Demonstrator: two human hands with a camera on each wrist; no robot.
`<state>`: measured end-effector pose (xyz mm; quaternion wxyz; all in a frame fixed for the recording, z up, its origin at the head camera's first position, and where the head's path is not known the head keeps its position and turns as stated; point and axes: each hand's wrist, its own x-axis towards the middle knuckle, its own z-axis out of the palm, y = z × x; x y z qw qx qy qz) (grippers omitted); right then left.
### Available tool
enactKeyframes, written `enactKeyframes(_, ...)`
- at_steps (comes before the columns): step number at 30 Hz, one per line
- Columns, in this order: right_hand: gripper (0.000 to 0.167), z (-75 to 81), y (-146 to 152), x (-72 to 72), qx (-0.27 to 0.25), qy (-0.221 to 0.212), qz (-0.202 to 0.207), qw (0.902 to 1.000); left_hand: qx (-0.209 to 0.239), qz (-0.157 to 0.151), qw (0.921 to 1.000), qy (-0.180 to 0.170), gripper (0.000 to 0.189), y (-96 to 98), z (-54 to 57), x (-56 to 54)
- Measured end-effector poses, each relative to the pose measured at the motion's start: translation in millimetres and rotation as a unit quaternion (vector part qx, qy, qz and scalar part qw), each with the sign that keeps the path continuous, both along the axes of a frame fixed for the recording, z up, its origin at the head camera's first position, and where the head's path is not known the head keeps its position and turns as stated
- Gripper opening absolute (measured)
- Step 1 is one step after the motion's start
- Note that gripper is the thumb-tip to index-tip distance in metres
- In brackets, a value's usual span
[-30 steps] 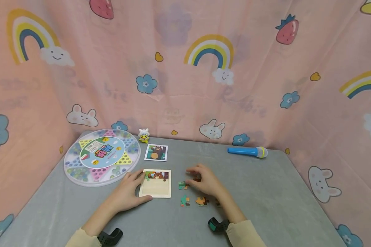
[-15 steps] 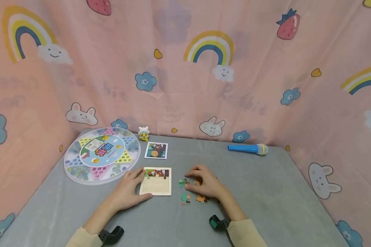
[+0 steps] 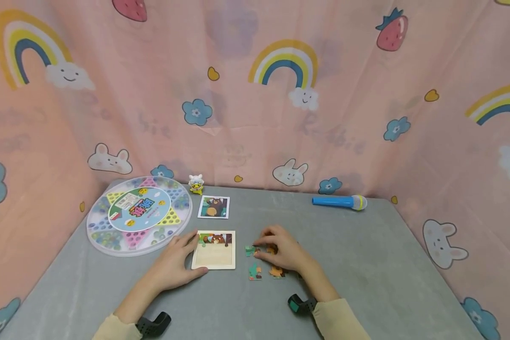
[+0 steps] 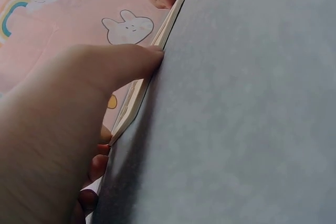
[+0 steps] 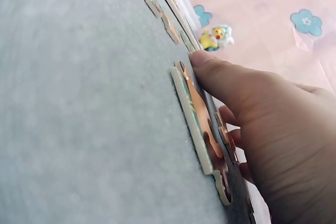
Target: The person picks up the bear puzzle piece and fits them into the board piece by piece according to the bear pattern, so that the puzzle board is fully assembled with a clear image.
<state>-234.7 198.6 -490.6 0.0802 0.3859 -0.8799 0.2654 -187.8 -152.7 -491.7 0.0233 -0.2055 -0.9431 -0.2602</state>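
My left hand (image 3: 173,262) holds a square wooden puzzle tray (image 3: 214,259), thumb on its near edge and fingers at its far left corner. A bear picture strip fills the tray's top; bare wood shows below. My right hand (image 3: 286,252) has thumb and index finger at opposite edges of a green puzzle piece (image 3: 249,250), which lies right of the tray. Nearer me lie a green-and-orange piece (image 3: 255,272) and an orange piece (image 3: 276,272); the right wrist view also shows an orange piece (image 5: 198,119) close by. Other pieces are partly hidden under my right hand.
Behind the tray lies a bear picture card (image 3: 214,207). A round Chinese checkers board (image 3: 180,231) sits at the left, with a small figurine (image 3: 196,184) beside it. A blue toy microphone (image 3: 339,202) lies at the back right, before a pink printed curtain (image 3: 246,141).
The right hand's thumb and index finger have come slightly left and closed in on the green piece. My left hand stays on the tray. The head view has shifted slightly.
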Motion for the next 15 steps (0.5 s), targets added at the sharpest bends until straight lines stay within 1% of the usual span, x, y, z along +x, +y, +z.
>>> enactKeyframes(7,0.023,2.8,-1.0,0.3,0.022,0.019,0.006,0.9996,0.002,0.005,1.0,0.005,0.095,0.1,0.1,0.9)
enactKeyframes(15,0.023,3.0,-2.6,1.4,0.023,0.011,-0.007,0.9997,-0.003,0.004,1.0,-0.005,0.095,0.0,1.1,-0.5)
